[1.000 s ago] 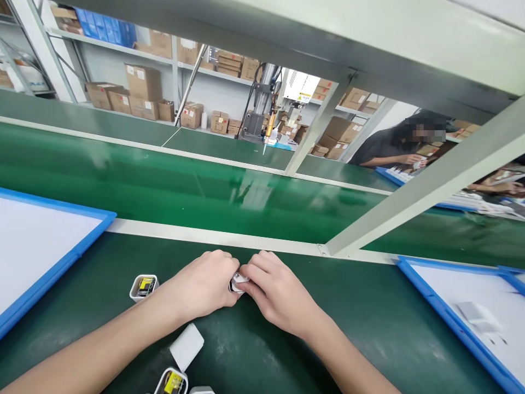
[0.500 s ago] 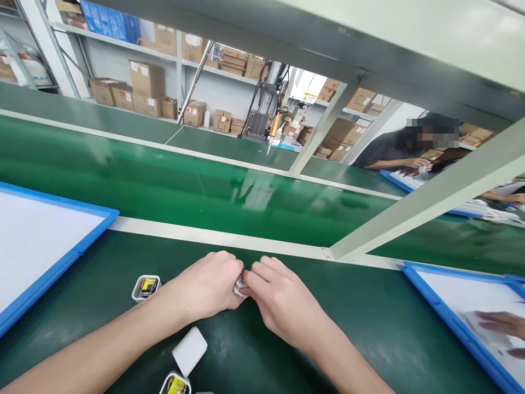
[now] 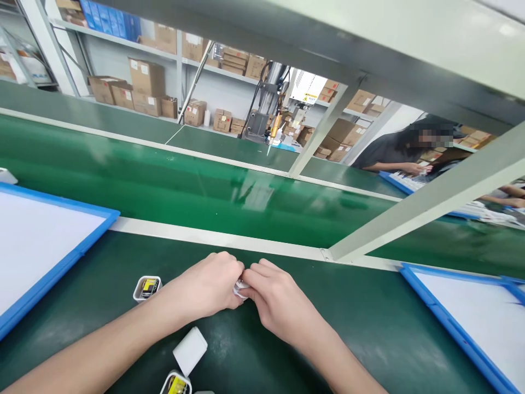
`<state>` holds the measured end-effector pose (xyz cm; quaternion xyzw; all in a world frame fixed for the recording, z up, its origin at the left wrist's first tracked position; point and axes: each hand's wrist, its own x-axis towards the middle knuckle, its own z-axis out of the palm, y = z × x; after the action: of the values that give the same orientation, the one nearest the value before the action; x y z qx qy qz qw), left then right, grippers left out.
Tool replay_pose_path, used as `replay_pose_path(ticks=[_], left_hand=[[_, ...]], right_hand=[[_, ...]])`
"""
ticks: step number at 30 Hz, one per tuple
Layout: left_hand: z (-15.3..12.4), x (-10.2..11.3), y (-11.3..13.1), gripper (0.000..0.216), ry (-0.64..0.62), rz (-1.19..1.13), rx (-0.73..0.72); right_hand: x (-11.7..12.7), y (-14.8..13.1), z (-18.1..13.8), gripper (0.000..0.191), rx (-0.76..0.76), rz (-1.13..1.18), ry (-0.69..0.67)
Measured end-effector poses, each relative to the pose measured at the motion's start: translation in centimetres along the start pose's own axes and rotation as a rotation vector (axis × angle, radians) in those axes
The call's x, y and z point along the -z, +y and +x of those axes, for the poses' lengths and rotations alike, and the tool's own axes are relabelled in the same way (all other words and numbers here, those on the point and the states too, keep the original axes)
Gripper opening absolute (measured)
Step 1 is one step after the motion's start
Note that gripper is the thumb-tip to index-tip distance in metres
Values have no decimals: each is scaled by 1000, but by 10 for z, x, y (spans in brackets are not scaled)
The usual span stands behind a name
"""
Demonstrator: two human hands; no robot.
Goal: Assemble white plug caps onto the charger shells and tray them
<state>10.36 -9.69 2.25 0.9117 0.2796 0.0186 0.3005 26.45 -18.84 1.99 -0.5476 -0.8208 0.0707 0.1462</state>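
Both hands meet above the green work surface, closed around one small white plastic piece (image 3: 241,288) that is mostly covered by fingers. My left hand (image 3: 217,284) grips it from the left, and my right hand (image 3: 273,293) pinches it from the right. Left of my left wrist, an open white charger housing (image 3: 147,288) shows yellow and black parts inside. Below my left forearm lies a closed white housing (image 3: 191,350). A second open housing (image 3: 176,384) with a yellow part touches it near the bottom edge.
Blue-rimmed trays with white bases stand at left (image 3: 61,202) and right (image 3: 443,314). A metal upright (image 3: 426,191) slants across the right side. Beyond the green conveyor belt (image 3: 184,180), a person (image 3: 389,148) sits, and a dispensing machine (image 3: 266,109) stands before shelves of boxes.
My hands stay nearly in place on the white piece. Another person's hand has left the right tray. A white object has appeared on the belt at the far left.
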Motion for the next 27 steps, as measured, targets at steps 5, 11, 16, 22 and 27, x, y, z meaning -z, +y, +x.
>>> replay_pose_path(ticks=[5, 11, 16, 22, 27], left_hand=[[-1, 3, -3, 19, -3, -1, -14], [-31, 42, -14, 45, 68, 47, -46], [-57, 45, -18, 30, -58, 172, 14], [-64, 28, -13, 18, 16, 103, 52], [-66, 30, -15, 13, 82, 58, 70]], right_hand=[[-2, 1, -2, 22, -102, 5, -24], [6, 9, -3, 11, -152, -45, -5], [11, 19, -5, 14, -207, 287, 31], [26, 24, -4, 21, -258, 355, 63], [113, 41, -45, 39, -362, 32, 178]])
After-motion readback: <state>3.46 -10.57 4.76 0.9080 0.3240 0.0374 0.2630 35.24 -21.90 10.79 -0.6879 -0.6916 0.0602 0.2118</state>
